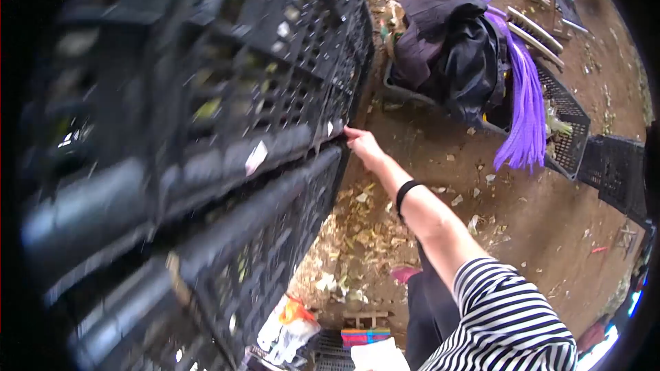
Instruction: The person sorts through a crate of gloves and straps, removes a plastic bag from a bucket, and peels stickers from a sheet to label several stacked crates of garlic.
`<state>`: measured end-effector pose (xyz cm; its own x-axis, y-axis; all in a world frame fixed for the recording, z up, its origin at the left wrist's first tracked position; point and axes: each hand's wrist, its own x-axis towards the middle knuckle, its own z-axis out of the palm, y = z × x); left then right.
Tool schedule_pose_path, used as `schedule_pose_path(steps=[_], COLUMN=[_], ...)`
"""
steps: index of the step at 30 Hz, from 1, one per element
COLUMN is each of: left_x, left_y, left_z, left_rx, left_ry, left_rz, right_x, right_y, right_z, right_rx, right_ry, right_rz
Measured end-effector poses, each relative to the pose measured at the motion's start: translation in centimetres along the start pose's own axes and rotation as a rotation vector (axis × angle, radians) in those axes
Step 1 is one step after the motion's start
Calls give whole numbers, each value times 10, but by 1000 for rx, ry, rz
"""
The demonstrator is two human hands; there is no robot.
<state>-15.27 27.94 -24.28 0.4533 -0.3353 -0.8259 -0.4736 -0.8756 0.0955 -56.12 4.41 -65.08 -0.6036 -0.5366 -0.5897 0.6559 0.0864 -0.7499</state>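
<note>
My right hand (364,145) reaches out from a striped sleeve, a black band around the forearm. Its fingers are closed at the near corner of an upper black plastic crate (275,139), at the rim; the fingertips are partly hidden there. The crate has a lattice of slots, with bits of green and white showing through. Directly below sits another black crate (275,216), with a dark gap between the two. Both crates are blurred on the left side. My left hand is not in view.
A crate (405,91) holding dark cloth and black plastic (474,62) stands on the dirt floor, with purple netting (519,110) and a brush (536,33) beside it. Leaf scraps (371,233) litter the ground. Plastic bags (297,333) lie at the bottom.
</note>
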Motion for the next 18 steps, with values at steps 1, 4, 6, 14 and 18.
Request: schedule_pose_path(steps=[1,4,6,14,18], left_x=[1,-14,-5,-61,-55], left_y=[-5,6,0,-30,-68], left_z=[-5,-29,-48,-150,-202], left_rx=[-43,-174,-359,-827,-1010], left_ry=[-2,-172,-252,-417,-556], left_rz=[4,25,206,546,627], right_x=[-25,-108,-194,-591,-674], right_y=[-22,-66,-67,-179,-175], right_z=[-4,-3,11,127,163], right_rx=[-75,-377,-473,-667,-959], right_ry=[-28,133,114,-1167,-1132], right_rz=[57,82,-102,-303,-526])
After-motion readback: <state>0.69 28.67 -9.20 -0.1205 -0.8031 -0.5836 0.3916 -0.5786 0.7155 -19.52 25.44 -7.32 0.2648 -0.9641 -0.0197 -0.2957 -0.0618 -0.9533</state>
